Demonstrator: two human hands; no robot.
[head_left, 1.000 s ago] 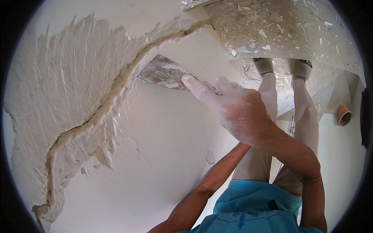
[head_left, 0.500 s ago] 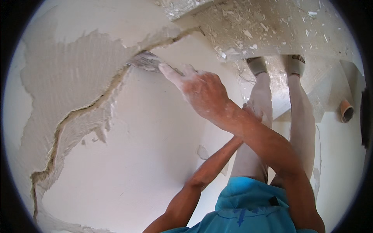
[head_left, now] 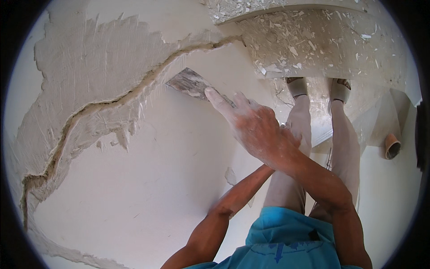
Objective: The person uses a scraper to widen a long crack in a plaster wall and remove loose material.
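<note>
My right hand [head_left: 257, 125], dusted white, is closed round a scraper with a wide, smeared metal blade [head_left: 188, 83]. The index finger lies along the blade. Its edge sits over the smooth pale wall [head_left: 179, 148], just below a long jagged crack [head_left: 107, 103]. Rough, scraped plaster [head_left: 103, 58] borders the crack on both sides. Under my right wrist crosses my left arm, and my left hand [head_left: 292, 136] is mostly hidden there, in front of my leg; its fingers do not show well enough to read.
My feet stand on a dusty surface, with a board [head_left: 313, 40] strewn with white plaster flakes ahead of them. To the right, a short orange-brown pipe end [head_left: 392, 146] sticks out. A small chipped patch [head_left: 230, 176] marks the wall near my left forearm.
The scraper has come away from the crack, down and to the right, with my right hand. The whole view has also shifted a little.
</note>
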